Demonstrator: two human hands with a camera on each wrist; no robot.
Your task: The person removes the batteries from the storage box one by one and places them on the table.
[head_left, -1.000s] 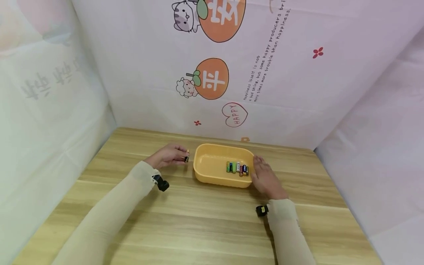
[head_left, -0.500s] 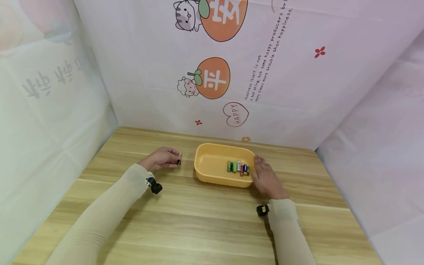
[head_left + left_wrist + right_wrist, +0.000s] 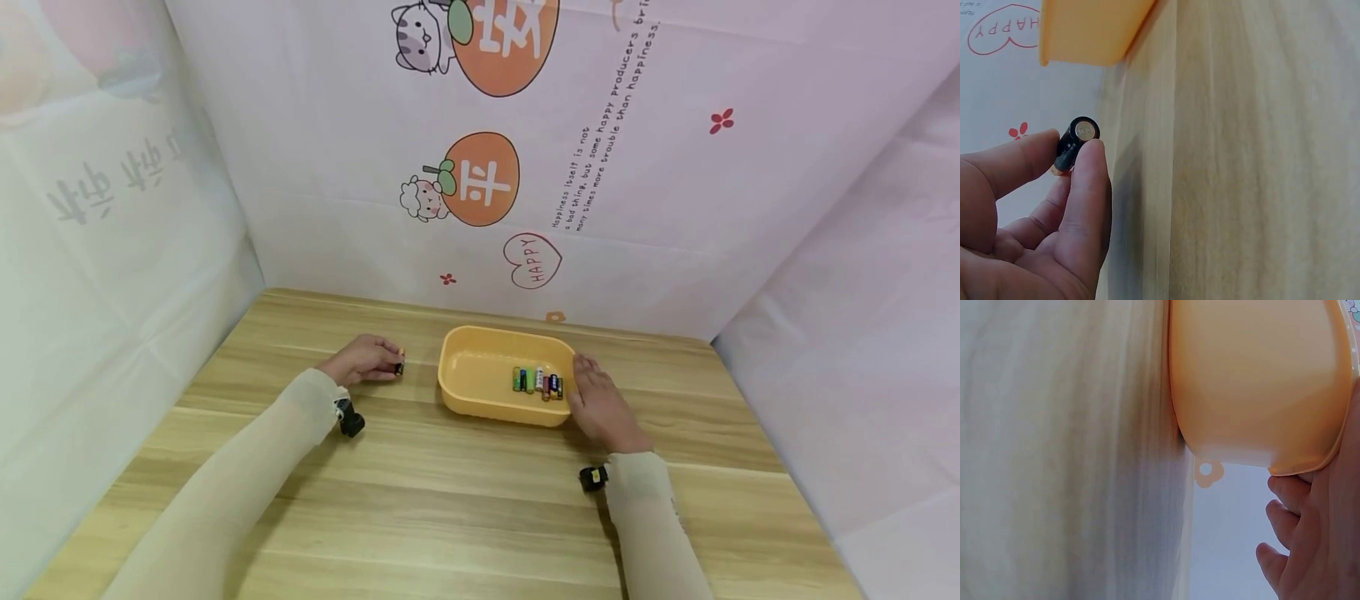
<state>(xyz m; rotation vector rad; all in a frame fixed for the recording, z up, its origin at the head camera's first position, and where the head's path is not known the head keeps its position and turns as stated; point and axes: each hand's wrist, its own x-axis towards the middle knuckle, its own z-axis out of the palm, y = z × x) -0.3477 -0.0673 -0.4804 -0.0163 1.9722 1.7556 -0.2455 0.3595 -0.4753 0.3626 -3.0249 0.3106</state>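
Left of the yellow plastic basin, my left hand pinches a small dark battery with a copper-coloured tip. The left wrist view shows its flat metal end turned toward the camera. My right hand rests against the basin's right end, its fingers reaching along the rim. Several batteries of different colours lie side by side in a row in the right part of the basin.
The basin stands on a wood-grain table, near its back edge. A white printed cloth hangs behind the table, and similar pale cloth walls flank it on the left and right.
My left hand has moved left, away from the basin, carrying the battery. My right hand, the basin and the row of batteries in it stay where they were.
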